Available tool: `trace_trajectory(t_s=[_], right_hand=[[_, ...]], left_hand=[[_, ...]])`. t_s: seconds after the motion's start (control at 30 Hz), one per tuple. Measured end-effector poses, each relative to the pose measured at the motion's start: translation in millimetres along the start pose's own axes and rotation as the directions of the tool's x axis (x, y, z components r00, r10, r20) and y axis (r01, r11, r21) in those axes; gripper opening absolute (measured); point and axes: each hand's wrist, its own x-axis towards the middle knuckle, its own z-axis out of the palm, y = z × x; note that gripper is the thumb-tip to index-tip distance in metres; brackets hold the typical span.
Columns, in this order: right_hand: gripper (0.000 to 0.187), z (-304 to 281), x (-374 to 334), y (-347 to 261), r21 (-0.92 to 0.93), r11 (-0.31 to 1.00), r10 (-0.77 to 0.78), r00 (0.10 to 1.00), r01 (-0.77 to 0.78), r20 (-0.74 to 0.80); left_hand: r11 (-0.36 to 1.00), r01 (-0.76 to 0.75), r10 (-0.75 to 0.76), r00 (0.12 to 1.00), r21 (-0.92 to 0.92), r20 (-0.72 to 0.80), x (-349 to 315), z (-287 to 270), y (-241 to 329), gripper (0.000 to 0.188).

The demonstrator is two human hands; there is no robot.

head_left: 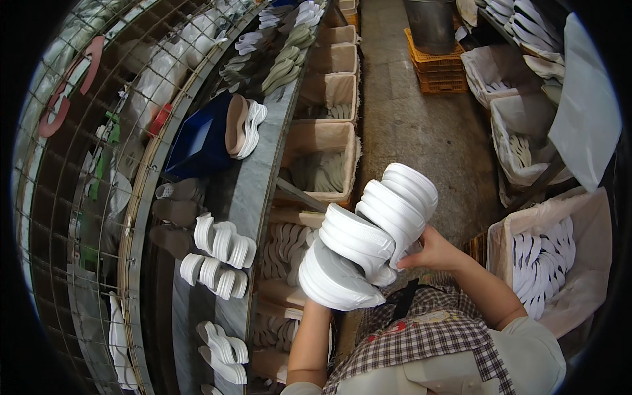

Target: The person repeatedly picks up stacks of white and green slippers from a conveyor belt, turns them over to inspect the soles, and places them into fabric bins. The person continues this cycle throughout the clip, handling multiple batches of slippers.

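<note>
A bulky stack of white shoe soles [355, 240] is held up in front of my apron, the thick ridged sides facing up. My right hand [431, 250] grips the stack's right side, its thumb pressed against the soles. Beneath the lower left end of the stack, my left forearm [311, 339] reaches in and bears it; the soles hide that hand's fingers. On the grey shelf to the left lie more white soles [225, 243] in small groups.
A blue bin [203, 135] stands on the shelf with a pink-brown and a white sole beside it. Cloth-lined baskets [320, 137] line the shelf's underside. At right, another lined basket [596, 247] holds many white soles. Orange crates [440, 71] carry a dark bucket [429, 26] up the aisle.
</note>
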Motion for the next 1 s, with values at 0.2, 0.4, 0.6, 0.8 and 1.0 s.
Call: trace_trajectory(t_s=[0.2,0.4,0.6,0.8,1.0], right_hand=[[0.102,-3.5,7.6,5.9,-0.014,0.999,-0.045,0.999,0.045,0.001],[0.092,-6.6,11.1,-1.9,0.033,0.999,-0.009,1.000,0.008,0.013],[0.092,-14.7,15.7,-7.4,-0.108,0.993,-0.045,0.999,0.046,0.017],[0.096,-20.3,24.8,5.6,-0.217,0.941,-0.258,0.965,0.261,0.042],[0.097,-25.6,34.3,8.2,-0.364,0.888,-0.268,0.960,0.281,0.086]], left_hand=[[1.000,-0.011,0.011,1.000,-0.010,-0.008,-9.8,-4.7,-1.8,0.047],[1.000,-0.011,0.011,1.000,-0.015,-0.013,-11.9,-6.3,-6.1,0.047],[1.000,-0.003,0.003,1.000,-0.009,-0.014,-2.6,-4.2,-7.5,0.047],[1.000,0.008,-0.008,1.000,0.017,-0.010,19.3,2.8,-3.7,0.047],[0.999,0.015,-0.015,1.000,0.031,-0.002,31.8,8.0,-0.9,0.047]])
